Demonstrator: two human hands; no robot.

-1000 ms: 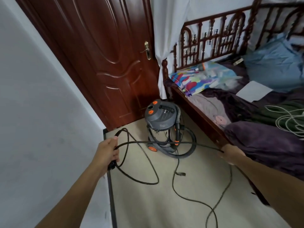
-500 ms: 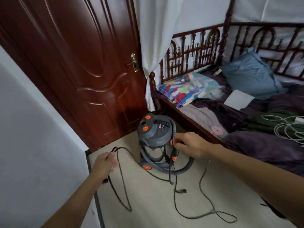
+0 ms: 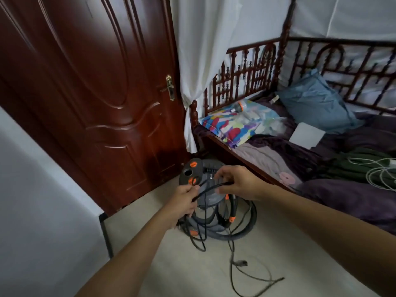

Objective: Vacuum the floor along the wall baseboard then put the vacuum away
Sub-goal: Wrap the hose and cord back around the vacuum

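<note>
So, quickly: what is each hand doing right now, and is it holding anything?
Left hand: grips gathered loops of the black power cord.
Right hand: pinches the same cord, just above the vacuum.

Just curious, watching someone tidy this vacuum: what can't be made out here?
- Head view: body of the vacuum, mostly covered by the left hand and right hand.
- Head view: where the cord joins the vacuum, hidden behind the hands.
- Head view: plug on the floor, blurred; its type is unclear.
</note>
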